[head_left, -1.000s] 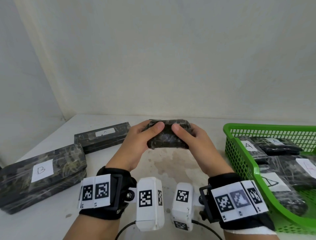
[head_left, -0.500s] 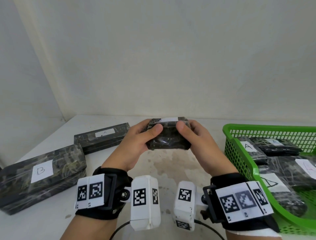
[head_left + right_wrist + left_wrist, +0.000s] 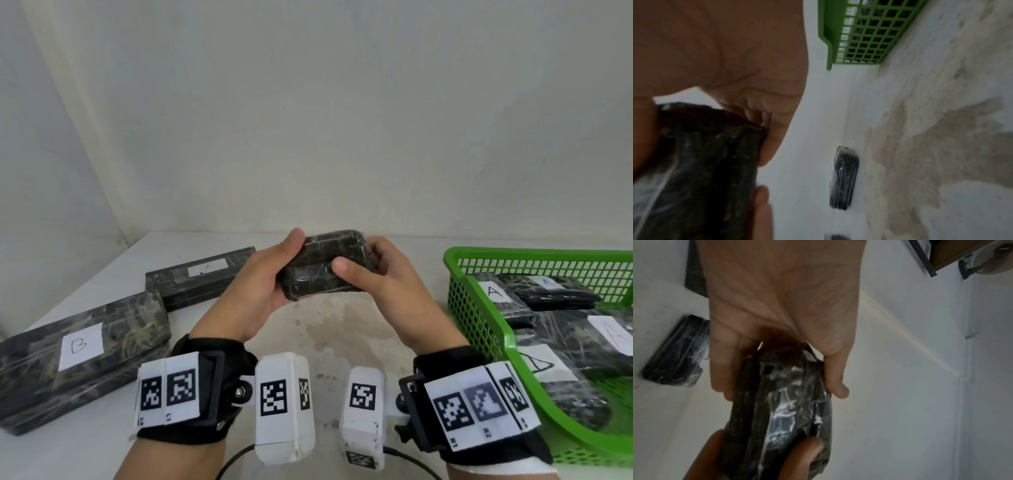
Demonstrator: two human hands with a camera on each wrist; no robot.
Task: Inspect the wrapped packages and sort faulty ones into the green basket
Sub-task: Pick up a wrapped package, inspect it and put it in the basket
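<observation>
Two hands hold one small wrapped package [image 3: 327, 265] between them: the left hand [image 3: 255, 291] and the right hand [image 3: 383, 289]. Two long wrapped packages lie on the desk [image 3: 102, 452] at the left, one labelled B [image 3: 80, 356], one labelled A [image 3: 202, 279]. One green basket [image 3: 479, 308] stands at the right; at least four wrapped packages lie inside it.

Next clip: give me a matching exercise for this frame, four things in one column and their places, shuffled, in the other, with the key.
Things
1. small wrapped package
2. package labelled B
3. long package labelled A
4. green basket

Places
a. on the table at the person's right
b. near left of the table
c. held above the table by the left hand and right hand
d. far left of the table, behind B

Pairs: 1-c, 2-b, 3-d, 4-a
</observation>
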